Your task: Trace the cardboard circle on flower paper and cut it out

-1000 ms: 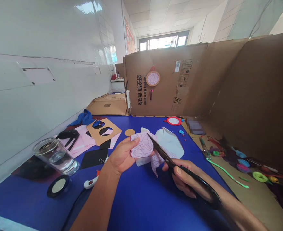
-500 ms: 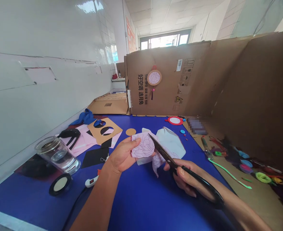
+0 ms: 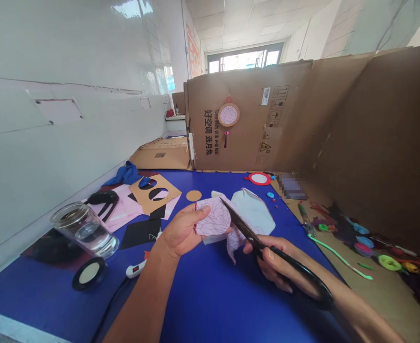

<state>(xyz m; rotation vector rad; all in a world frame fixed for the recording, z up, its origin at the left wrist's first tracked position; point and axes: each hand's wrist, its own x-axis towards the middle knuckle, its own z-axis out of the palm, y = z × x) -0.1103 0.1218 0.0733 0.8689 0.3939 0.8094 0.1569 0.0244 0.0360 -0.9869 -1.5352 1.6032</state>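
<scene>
So a small purple patterned cloth piece [image 3: 215,218] is pinched in the left hand [image 3: 183,231], thumb on top, held up over the blue table [image 3: 203,295]. Black scissors [image 3: 241,226] are gripped in the right hand [image 3: 276,264], with the blades angled up toward the piece's right edge; whether any fabric is caught between them can't be told from here. A bigger pale cloth [image 3: 258,209] is spread just behind, partly covered by the scissors. On the far side, a brown card sheet [image 3: 171,187] with 2 round holes can be seen, plus 1 brown disc [image 3: 194,195] just beside it. 1 round ornament [image 3: 229,115] is hung on the cardboard wall [image 3: 292,128] at the back.
</scene>
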